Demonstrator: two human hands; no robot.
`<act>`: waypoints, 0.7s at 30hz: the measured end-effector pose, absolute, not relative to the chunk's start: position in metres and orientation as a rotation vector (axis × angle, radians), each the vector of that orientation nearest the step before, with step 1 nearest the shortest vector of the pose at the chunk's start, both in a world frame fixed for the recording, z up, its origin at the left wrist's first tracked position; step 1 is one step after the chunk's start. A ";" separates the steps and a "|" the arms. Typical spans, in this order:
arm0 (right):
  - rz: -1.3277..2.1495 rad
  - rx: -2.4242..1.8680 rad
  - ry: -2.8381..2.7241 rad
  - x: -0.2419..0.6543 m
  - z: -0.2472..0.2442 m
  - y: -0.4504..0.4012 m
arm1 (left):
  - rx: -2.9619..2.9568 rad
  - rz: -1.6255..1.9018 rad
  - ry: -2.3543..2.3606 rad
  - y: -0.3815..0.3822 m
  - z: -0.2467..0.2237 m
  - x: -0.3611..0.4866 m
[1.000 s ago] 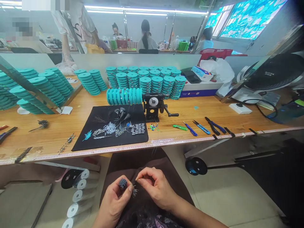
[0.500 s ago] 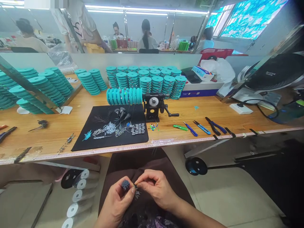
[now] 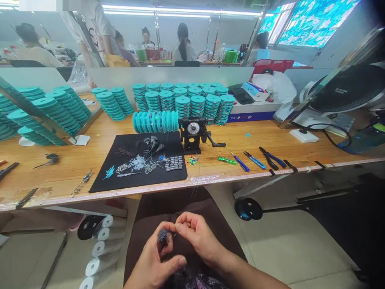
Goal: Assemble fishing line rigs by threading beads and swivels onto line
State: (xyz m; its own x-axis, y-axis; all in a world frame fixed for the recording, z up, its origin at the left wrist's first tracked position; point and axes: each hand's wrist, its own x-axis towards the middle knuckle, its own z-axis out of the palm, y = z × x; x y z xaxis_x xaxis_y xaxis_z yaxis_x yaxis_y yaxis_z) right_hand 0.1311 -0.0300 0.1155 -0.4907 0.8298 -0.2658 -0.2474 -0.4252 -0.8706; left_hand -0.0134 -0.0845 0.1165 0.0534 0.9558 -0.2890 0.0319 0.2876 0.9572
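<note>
Dark bead bundle [image 3: 163,235], just 1, sits inside the left hand [image 3: 156,259]; fingers curl round it, thumb spread away. On the right hand [image 3: 197,237], thumb and index finger press together; whether they pinch anything, I can't tell. Work looks partway: teal spools [image 3: 182,106] stand stacked, too many to count; loose parts [image 3: 137,162] are left on 1 black mat [image 3: 173,146], near 1 crank winder [image 3: 192,134] and 4 hand tools [image 3: 241,163].
</note>
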 end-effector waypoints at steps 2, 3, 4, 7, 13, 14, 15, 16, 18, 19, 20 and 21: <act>1.897 -0.982 -1.143 0.131 0.113 -0.031 | 1.072 1.002 1.416 -0.085 0.117 -0.011; 1.862 -1.003 -1.189 0.132 0.111 -0.031 | 1.097 1.035 1.490 -0.085 0.117 -0.010; 1.827 -1.020 -1.225 0.132 0.109 -0.031 | 1.137 1.050 1.564 -0.085 0.117 -0.009; 1.768 -1.036 -1.262 0.132 0.103 -0.032 | 1.282 1.012 1.722 -0.086 0.115 -0.008; 1.731 -1.000 -1.497 0.134 0.109 -0.034 | 1.264 0.951 1.728 -0.086 0.113 -0.017; 1.663 -1.009 -1.599 0.136 0.112 -0.035 | 1.272 0.929 1.726 -0.086 0.115 -0.019; 1.568 -1.026 -1.710 0.137 0.115 -0.035 | 1.273 0.928 1.714 -0.085 0.117 -0.021; 1.457 -1.044 -1.817 0.138 0.117 -0.035 | 1.266 0.947 1.698 -0.084 0.119 -0.022; 1.245 -1.068 -1.990 0.138 0.120 -0.036 | 1.241 1.016 1.674 -0.082 0.122 -0.021; 1.164 -1.074 -2.044 0.138 0.121 -0.037 | 1.227 1.044 1.659 -0.082 0.123 -0.020; 1.112 -1.082 -2.072 0.137 0.121 -0.037 | 1.204 1.057 1.633 -0.082 0.124 -0.018; 1.088 -1.092 -2.075 0.136 0.121 -0.037 | 1.147 1.068 1.602 -0.083 0.124 -0.016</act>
State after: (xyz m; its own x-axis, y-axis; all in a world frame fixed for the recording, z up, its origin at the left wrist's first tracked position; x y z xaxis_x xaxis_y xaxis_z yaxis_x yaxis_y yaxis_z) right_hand 0.1364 -0.0371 0.1214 -0.5194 0.8492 0.0953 0.4047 0.3426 -0.8479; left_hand -0.0163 -0.0826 0.1239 -0.1966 0.9666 -0.1647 0.2193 0.2070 0.9534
